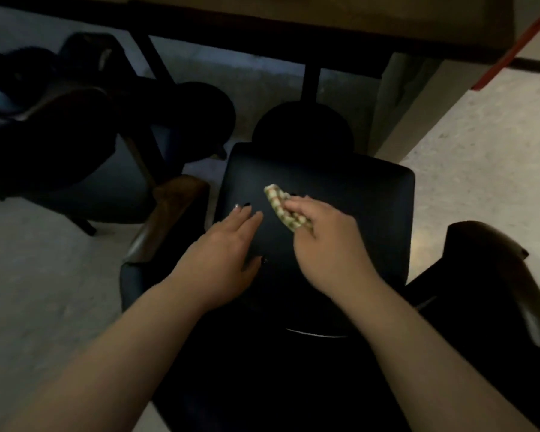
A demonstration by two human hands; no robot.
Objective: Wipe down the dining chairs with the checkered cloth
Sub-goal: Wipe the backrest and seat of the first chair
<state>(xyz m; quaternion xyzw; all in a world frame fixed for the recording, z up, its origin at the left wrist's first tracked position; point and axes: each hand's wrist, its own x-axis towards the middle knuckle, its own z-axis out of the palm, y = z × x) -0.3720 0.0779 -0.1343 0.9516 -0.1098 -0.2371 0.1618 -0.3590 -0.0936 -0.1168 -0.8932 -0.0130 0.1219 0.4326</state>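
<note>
The dining chair [340,194] fills the middle of the view, its dark padded seat lying flat under both hands, with a brown wooden armrest [169,219] out past the left fingertips. Beyond the fingers of both hands the wooden table [309,14] runs across the top, its dark legs dropping to the pale floor [487,145]. A second dark chair [85,145] stands well off to the left of the left fingers, tilted in the wide lens.

The left hand [222,244] lies palm down on the seat, fingers straight and only slightly spread, the tips pointing toward the table, the thumb stretched out toward the right hand. The right hand [328,235] sits just beside it, fingers curled and pinching the checkered cloth [282,207]. The cloth, green and cream, is bunched into a narrow strip that sticks out past the right fingertips and rests against the seat, near the left fingertips but not touching them.
</note>
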